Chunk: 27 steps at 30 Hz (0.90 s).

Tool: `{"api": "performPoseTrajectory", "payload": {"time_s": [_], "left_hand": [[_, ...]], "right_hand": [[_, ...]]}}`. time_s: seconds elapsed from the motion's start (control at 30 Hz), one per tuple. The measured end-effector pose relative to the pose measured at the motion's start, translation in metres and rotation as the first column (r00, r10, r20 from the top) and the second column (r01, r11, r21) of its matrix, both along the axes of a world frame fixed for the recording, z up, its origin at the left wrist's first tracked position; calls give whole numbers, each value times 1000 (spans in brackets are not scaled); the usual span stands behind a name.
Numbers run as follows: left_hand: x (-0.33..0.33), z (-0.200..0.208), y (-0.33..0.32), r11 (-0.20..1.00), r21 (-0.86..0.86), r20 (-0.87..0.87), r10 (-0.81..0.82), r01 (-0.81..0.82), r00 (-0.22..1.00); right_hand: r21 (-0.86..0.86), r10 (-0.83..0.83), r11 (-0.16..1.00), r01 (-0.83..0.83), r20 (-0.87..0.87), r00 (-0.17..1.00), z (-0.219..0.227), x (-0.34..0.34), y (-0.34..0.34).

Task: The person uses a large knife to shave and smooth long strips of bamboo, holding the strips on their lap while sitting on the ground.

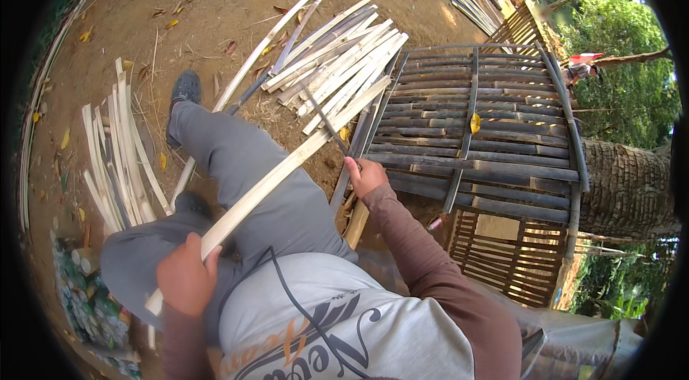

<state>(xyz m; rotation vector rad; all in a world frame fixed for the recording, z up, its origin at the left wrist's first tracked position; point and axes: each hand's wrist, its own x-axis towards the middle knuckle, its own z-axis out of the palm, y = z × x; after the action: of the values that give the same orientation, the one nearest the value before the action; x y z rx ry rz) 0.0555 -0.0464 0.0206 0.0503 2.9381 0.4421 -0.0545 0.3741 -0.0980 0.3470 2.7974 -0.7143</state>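
Note:
My left hand grips the near end of a long pale bamboo strip that runs up and to the right across my grey-trousered leg. Gripped in my right hand is the handle of a thin dark knife, whose blade lies along the strip's upper side near its far part. I sit with my legs stretched toward the upper left.
A pile of pale split bamboo strips lies on the dirt ahead. Another bundle lies to my left. A dark slatted bamboo platform stands to my right, with a palm trunk beyond it.

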Motion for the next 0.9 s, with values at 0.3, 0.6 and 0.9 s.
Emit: {"api": "performPoseTrajectory", "payload": {"time_s": [0.3,0.6,0.9], "left_hand": [[-6,1,2,999,-41,46,-32,34,998],[-5,2,8,994,-103,64,-28,34,998],[-9,1,9,991,-123,92,-44,56,995]], "right_hand": [[-23,-176,983,180,123,977,-19,-12,23],[-56,-264,958,280,200,943,8,-18,20],[-125,-366,921,370,55,929,-48,-9,75]]}}
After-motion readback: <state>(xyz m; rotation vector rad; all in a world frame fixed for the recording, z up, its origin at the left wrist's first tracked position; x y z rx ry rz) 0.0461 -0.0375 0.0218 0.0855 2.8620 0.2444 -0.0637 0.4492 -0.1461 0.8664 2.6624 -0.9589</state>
